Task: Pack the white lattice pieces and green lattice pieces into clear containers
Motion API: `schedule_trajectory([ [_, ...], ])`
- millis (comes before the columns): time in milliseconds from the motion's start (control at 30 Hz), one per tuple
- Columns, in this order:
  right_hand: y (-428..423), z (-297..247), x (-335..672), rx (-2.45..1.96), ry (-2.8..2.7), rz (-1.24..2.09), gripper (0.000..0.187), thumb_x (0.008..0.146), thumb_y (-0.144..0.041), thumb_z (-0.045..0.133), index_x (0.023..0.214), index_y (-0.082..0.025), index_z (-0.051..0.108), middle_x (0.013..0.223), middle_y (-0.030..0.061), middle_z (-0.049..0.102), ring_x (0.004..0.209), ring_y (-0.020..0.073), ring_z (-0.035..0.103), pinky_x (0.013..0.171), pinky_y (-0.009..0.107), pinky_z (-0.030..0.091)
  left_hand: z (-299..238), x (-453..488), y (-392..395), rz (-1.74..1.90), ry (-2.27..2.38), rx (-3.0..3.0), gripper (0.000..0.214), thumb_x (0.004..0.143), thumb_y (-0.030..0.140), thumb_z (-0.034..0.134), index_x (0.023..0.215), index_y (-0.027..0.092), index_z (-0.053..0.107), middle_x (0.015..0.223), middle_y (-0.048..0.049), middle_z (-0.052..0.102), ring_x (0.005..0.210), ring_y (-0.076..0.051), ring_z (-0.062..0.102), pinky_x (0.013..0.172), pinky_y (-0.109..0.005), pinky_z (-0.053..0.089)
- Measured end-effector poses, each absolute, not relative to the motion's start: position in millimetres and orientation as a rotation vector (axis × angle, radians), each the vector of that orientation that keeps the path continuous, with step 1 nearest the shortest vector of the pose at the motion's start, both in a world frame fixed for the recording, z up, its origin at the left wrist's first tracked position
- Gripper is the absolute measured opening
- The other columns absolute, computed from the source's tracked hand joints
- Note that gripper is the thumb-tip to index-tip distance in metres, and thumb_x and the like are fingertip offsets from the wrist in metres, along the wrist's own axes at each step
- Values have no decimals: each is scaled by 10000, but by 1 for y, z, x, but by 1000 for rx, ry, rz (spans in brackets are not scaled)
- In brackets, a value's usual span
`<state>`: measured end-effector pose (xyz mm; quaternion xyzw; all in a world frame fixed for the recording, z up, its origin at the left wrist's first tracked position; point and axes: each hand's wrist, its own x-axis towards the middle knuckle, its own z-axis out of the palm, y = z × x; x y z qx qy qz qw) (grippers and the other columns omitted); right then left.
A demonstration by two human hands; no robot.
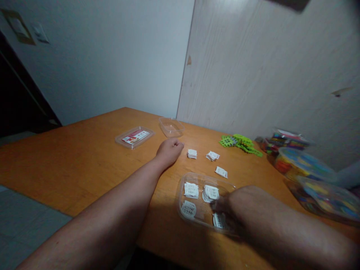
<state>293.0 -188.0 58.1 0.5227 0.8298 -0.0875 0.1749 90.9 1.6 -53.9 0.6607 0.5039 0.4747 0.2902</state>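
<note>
My left hand [169, 149] rests on the orange table [84, 157] as a closed fist, just left of a small stack of white grid tiles [192, 153]. My right hand [225, 210] reaches into a clear plastic tray [182, 187] near the front edge; its fingers are bent down among the white tile stacks [191, 189] inside, and what they pinch is hidden. Two more white tile piles [213, 155] [221, 172] lie on the table beyond the tray.
A clear lid with a printed card [135, 137] and an empty clear tub [171, 126] sit at the back. Green grid pieces [240, 143] lie near the wall. Tubs of coloured pieces [303, 165] crowd the right side.
</note>
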Motion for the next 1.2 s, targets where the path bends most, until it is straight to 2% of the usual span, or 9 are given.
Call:
schedule_trajectory([
  [133,-190,62,291,1496,2339,-281,217,793,-201,585,871,-315,752,765,19,759,655,197,673,540,284,295,-54,91,0,1259,1323,1746,315,810,450,569,631,192,540,542,26,497,536,-127,439,515,-245,275],
  [233,-190,69,296,1559,2316,-269,172,860,-275,559,812,-275,724,732,30,734,635,180,645,530,279,277,-53,91,0,1253,1327,1738,315,809,451,572,631,193,538,539,27,501,531,-126,438,514,-244,274],
  [400,-168,75,331,1761,2428,-271,259,932,-351,461,824,-246,672,719,31,686,626,163,597,556,269,342,-51,91,-1,1251,1338,1752,337,808,460,566,610,190,534,540,21,504,535,-129,439,508,-246,273],
  [500,-141,67,354,1973,2437,-261,212,904,-323,490,858,-222,670,765,44,697,689,179,609,598,270,387,-51,91,-1,1260,1327,1746,327,802,455,570,614,189,538,549,21,506,545,-128,445,511,-244,277],
  [600,-120,51,364,2126,2397,-390,166,839,-275,547,867,-189,687,799,57,711,730,188,617,630,275,417,-52,90,-1,1264,1324,1749,315,802,446,568,625,188,540,564,18,521,558,-130,459,517,-243,284],
  [733,-107,29,364,2148,2391,-600,235,804,-337,616,927,-164,718,830,63,716,723,186,614,601,275,407,-53,90,-1,1255,1336,1760,305,802,440,567,631,188,545,570,20,523,556,-128,459,520,-243,292],
  [867,-101,15,364,2084,2446,-520,305,814,-427,620,928,-161,718,829,55,694,713,177,602,585,275,380,-52,90,-2,1242,1331,1757,297,802,435,565,636,189,551,562,24,519,549,-128,457,520,-245,292],
  [1200,-104,26,359,2147,2346,-395,229,811,-375,616,855,-176,721,754,48,695,676,176,603,571,274,350,-51,91,-2,1243,1355,1785,322,812,449,557,628,184,552,574,18,526,572,-132,465,534,-249,296],
])
